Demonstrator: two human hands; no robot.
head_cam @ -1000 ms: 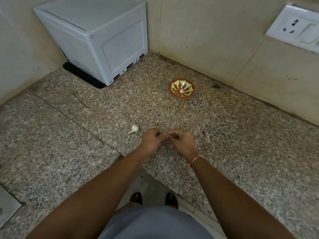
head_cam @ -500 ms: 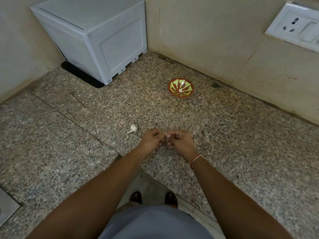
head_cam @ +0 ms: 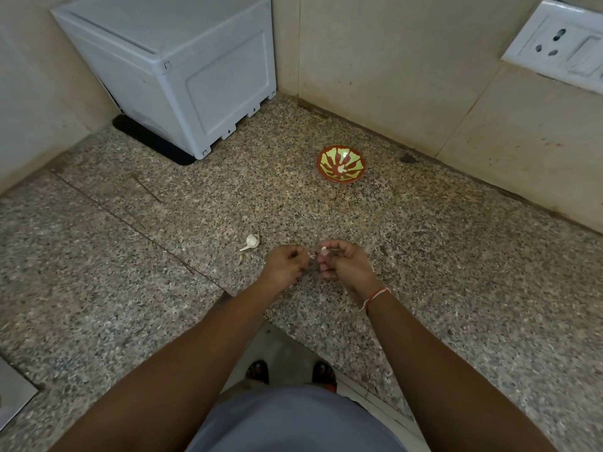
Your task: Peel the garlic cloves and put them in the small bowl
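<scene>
My left hand [head_cam: 285,265] and my right hand [head_cam: 342,264] are held close together just above the granite counter. Between their fingertips I pinch a small garlic clove [head_cam: 323,249], with a flake of skin [head_cam: 312,254] showing at the left thumb. The clove is mostly hidden by the fingers. A piece of garlic bulb with its stem [head_cam: 252,242] lies on the counter just left of my left hand. The small red bowl with a green pattern [head_cam: 350,153] stands farther back, with a pale peeled clove [head_cam: 341,168] inside it.
A white plastic box [head_cam: 182,66] on a black mat fills the back left corner. Tiled walls close the back and right; a white socket plate [head_cam: 558,44] is on the right wall. A dark spot [head_cam: 408,158] marks the counter by the wall. The counter's front edge runs below my forearms.
My hands have drawn slightly apart, and a pale bit of clove and skin now shows between the fingertips. The bowl and the bulb piece have not moved.
</scene>
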